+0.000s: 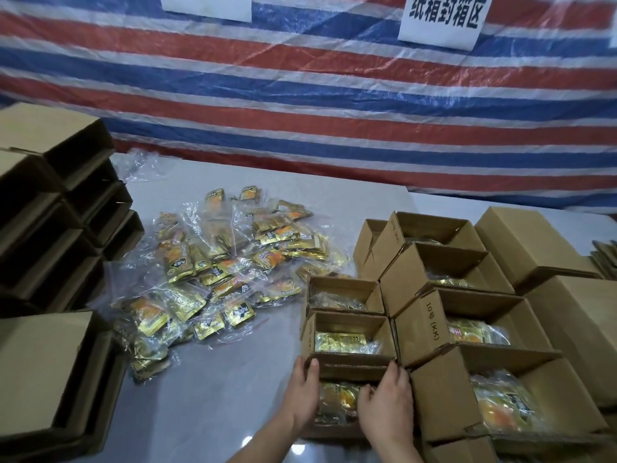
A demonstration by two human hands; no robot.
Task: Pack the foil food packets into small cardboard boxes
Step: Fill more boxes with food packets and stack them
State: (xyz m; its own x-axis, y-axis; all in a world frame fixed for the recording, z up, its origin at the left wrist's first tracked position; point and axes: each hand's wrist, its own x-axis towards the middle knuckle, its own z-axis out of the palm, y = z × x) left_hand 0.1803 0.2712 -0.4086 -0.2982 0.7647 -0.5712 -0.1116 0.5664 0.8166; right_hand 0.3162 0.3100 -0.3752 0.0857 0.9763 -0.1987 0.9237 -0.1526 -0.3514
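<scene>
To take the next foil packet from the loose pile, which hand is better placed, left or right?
Left, probably. The left hand holds the near box on the side facing the packet pile, with bare table between. The right hand sits by the filled boxes.

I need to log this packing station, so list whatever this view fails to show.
- Nearest box, head view: left hand and right hand cover its side walls.
- Left sign: cut off by the top edge.
- Packet pile: label print too small, glare from clear wrap.
- Left box stacks: interiors too dark.
</scene>
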